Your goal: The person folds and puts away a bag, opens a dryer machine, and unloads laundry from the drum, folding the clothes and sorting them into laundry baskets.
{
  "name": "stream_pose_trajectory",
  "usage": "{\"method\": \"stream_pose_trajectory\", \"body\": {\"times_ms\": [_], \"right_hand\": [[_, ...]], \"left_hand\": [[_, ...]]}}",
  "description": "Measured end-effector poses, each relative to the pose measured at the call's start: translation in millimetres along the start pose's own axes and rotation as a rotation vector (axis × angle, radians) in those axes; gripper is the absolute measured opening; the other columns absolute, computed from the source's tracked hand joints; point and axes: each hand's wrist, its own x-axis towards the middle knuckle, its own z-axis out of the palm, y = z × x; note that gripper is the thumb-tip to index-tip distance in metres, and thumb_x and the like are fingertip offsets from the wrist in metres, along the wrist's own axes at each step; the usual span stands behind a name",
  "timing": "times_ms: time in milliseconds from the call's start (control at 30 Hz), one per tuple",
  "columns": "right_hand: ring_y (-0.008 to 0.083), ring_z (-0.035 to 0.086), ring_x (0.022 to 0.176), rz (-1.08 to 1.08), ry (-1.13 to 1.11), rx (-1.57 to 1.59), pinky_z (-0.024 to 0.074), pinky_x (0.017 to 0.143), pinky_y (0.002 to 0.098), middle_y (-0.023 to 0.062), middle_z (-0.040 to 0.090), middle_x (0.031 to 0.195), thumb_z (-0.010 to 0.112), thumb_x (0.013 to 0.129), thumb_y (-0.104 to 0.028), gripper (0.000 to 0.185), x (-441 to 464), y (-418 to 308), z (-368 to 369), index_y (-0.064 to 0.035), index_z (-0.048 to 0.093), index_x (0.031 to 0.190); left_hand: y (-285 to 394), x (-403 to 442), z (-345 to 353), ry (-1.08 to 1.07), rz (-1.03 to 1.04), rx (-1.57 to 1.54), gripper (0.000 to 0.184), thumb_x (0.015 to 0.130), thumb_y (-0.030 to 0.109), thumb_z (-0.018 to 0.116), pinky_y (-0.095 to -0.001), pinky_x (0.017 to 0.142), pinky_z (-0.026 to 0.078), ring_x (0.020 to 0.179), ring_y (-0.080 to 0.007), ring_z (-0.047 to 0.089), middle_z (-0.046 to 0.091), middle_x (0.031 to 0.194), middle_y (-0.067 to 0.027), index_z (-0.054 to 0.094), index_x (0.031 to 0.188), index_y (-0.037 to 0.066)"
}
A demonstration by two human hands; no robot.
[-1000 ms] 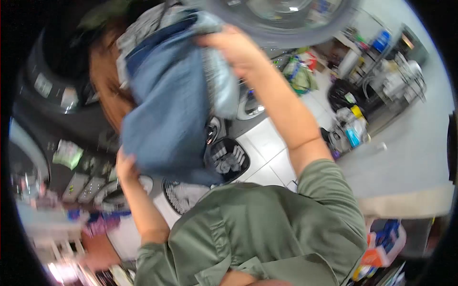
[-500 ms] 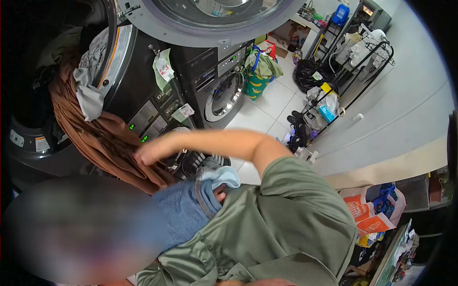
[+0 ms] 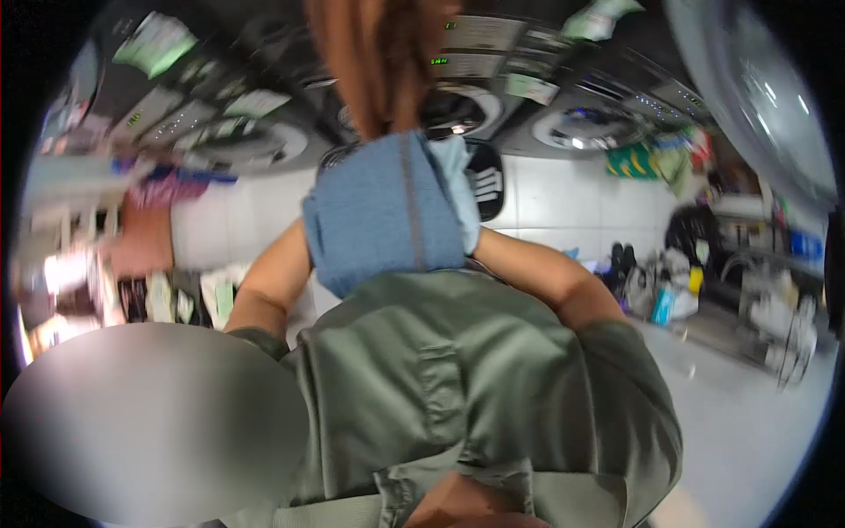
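A blue bundle of folded cloth (image 3: 378, 211) with a grey-brown seam band is held up before my chest. Pale blue cloth (image 3: 456, 180) shows along its right side. Both of my forearms reach in under it: the left forearm (image 3: 273, 277) from the left, the right forearm (image 3: 528, 273) from the right. My hands support the bundle from below or behind, where their fingers are hidden. Just beyond it, brown fabric (image 3: 378, 62) hangs down from the top of the view and seems to meet the bundle's upper edge.
Dark stacked laundry machines (image 3: 563, 70) line the far side, with an open round door (image 3: 757, 88) at the upper right. White floor tiles (image 3: 554, 194) lie below. Bags stand at right near a rack (image 3: 783, 326). Goods sit on the left by a bright opening (image 3: 66, 264).
The view has swung round to face the machines. My right arm, stretched toward the brown fabric before, has come back to the blue bundle, which now sits higher before me.
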Motion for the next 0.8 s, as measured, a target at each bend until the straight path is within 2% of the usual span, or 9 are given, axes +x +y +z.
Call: {"method": "stream_pose_trajectory", "body": {"times_ms": [200,233,300,400,533,567,600,733,800], "right_hand": [[0.0266,0.051,0.100,0.304,0.004,0.245,0.0394,0.086,0.0376,0.0146,0.051,0.114,0.039,0.086,-0.045,0.050,22,33,13,-0.0041,0.048,0.114],[0.0269,0.051,0.099,0.357,0.007,0.256,0.0401,0.086,0.0376,0.0147,0.051,0.113,0.039,0.086,-0.044,0.050,26,38,15,-0.0043,0.048,0.114],[0.0274,0.052,0.098,0.484,0.003,0.270,0.0413,0.084,0.0378,0.0148,0.052,0.112,0.039,0.086,-0.044,0.049,32,48,19,-0.0048,0.048,0.114],[0.0282,0.054,0.096,0.643,0.030,0.247,0.0432,0.082,0.0380,0.0151,0.053,0.111,0.040,0.086,-0.043,0.047,34,50,16,-0.0055,0.049,0.113],[0.0250,0.051,0.101,1.081,0.146,-0.355,0.0372,0.090,0.0317,0.0132,0.052,0.113,0.058,0.077,-0.031,0.049,35,34,-96,-0.0013,0.047,0.113],[0.0236,0.048,0.104,0.648,0.239,-0.679,0.0360,0.091,0.0304,0.0124,0.050,0.113,0.060,0.075,-0.028,0.050,33,28,-82,-0.0007,0.045,0.114],[0.0221,0.046,0.106,0.199,0.323,-0.970,0.0348,0.092,0.0292,0.0115,0.049,0.113,0.062,0.074,-0.024,0.052,26,19,-52,-0.0001,0.043,0.115],[0.0198,0.045,0.106,0.093,-0.736,-1.420,0.0346,0.091,0.0314,0.0090,0.049,0.112,0.065,0.064,-0.015,0.056,33,27,4,-0.0110,0.044,0.116],[0.0196,0.055,0.089,0.467,-0.461,-1.370,0.0422,0.080,0.0299,0.0087,0.057,0.099,0.065,0.062,-0.013,0.051,36,27,12,-0.0102,0.049,0.110]], "left_hand": [[-8,-118,-69,0.900,0.344,0.550,0.030,0.081,0.023,0.052,-0.0352,0.068,0.049,0.075,-0.0279,0.060,0.060,0.089,-0.0135,0.053,0.101,0.000],[-2,-133,-37,1.202,0.683,1.133,0.035,0.078,0.024,0.058,-0.0375,0.074,0.047,0.082,-0.0288,0.057,0.058,0.093,-0.0148,0.051,0.105,0.001],[18,-129,52,1.038,1.198,1.561,0.049,0.073,0.028,0.063,-0.0406,0.088,0.038,0.102,-0.0326,0.049,0.052,0.109,-0.0180,0.049,0.112,0.002],[-16,-69,59,0.323,0.298,1.781,0.066,0.081,0.049,0.046,-0.0356,0.101,0.023,0.125,-0.0297,0.027,0.033,0.133,-0.0171,0.034,0.129,0.005],[-64,-48,-14,0.056,-0.120,0.940,0.084,0.076,0.065,0.039,-0.0323,0.101,0.022,0.125,-0.0275,0.029,0.032,0.133,-0.0191,0.031,0.130,0.002],[-49,-68,7,0.094,-0.213,0.881,0.075,0.079,0.058,0.042,-0.0311,0.097,0.028,0.116,-0.0240,0.040,0.043,0.126,-0.0161,0.031,0.132,0.006],[-53,-73,6,0.080,-0.225,0.870,0.075,0.079,0.058,0.042,-0.0311,0.097,0.028,0.116,-0.0240,0.040,0.043,0.126,-0.0161,0.031,0.132,0.006],[-48,-109,-9,0.028,-0.003,1.307,0.072,0.074,0.043,0.059,-0.0316,0.093,0.033,0.111,-0.0244,0.045,0.046,0.122,-0.0157,0.033,0.131,0.007],[-51,-121,-25,0.108,0.037,1.180,0.074,0.068,0.038,0.062,-0.0318,0.090,0.037,0.108,-0.0294,0.049,0.049,0.118,-0.0207,0.034,0.130,0.009]]}}
